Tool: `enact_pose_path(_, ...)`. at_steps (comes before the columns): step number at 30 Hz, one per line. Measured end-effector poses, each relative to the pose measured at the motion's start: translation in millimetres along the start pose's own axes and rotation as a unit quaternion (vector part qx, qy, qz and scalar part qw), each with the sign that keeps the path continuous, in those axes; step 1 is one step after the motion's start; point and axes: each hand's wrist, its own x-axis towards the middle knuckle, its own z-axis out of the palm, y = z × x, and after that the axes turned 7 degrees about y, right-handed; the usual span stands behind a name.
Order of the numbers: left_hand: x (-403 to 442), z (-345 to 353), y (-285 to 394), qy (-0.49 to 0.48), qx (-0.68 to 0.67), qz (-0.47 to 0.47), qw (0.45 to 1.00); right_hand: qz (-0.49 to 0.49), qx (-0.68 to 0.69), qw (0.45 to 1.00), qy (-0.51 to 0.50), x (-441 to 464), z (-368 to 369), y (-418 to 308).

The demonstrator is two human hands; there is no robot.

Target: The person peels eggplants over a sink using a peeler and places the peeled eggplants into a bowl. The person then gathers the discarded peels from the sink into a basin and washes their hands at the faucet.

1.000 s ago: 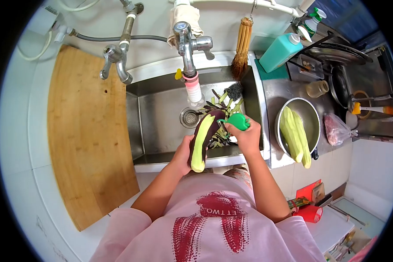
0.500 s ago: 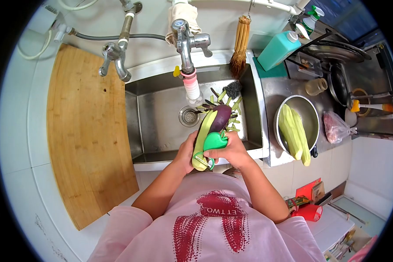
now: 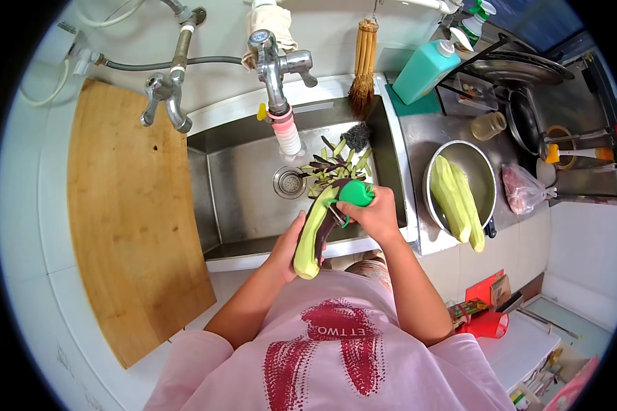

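A partly peeled eggplant [image 3: 311,236], pale green along one side and dark purple elsewhere, lies across my left hand [image 3: 289,248], whose fingers wrap round it from below near the front rim of the sink. My right hand [image 3: 371,211] grips a green peeler [image 3: 356,194], its blade against the purple skin around the eggplant's middle. Dark and green peel strips [image 3: 334,164] are heaped in the sink [image 3: 247,195] beyond the eggplant. In a metal bowl [image 3: 485,164] on the right rest peeled, pale green eggplants [image 3: 454,198].
Left of the sink lies a wooden board [image 3: 134,219]. A faucet [image 3: 273,75] with a pink-and-white hose end hangs over the basin. Right of it are a bamboo brush [image 3: 364,65], a scrubber [image 3: 356,136], a teal bottle [image 3: 425,72], a jar [image 3: 488,126] and a bagged item [image 3: 521,188].
From the eggplant's near end half a second ago, the peeler has moved back up to its middle. More pale flesh shows on the eggplant than a second ago. The view has shifted slightly.
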Motion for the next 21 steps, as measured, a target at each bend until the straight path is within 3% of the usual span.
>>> enact_pose_path(4,0,-1,2,0.002,0.006,0.008,1.000,-0.040,-0.100,0.990,0.089,6,2,4)
enact_pose_path(8,4,-2,1,0.008,0.011,0.046,0.999,-0.082,-0.115,0.980,0.140,10,10,11)
enact_pose_path(11,1,-6,2,0.015,0.017,0.050,0.998,-0.162,-0.233,0.932,0.227,17,4,17)
enact_pose_path(16,-2,2,9,0.043,0.029,0.086,0.995,-0.053,-0.073,0.984,0.156,14,1,0)
enact_pose_path(18,-1,5,11,0.066,0.056,0.112,0.990,0.042,0.063,0.996,0.048,10,7,-8)
enact_pose_path(21,-4,8,13,0.047,0.070,0.131,0.988,0.017,0.051,0.998,0.024,9,15,-3)
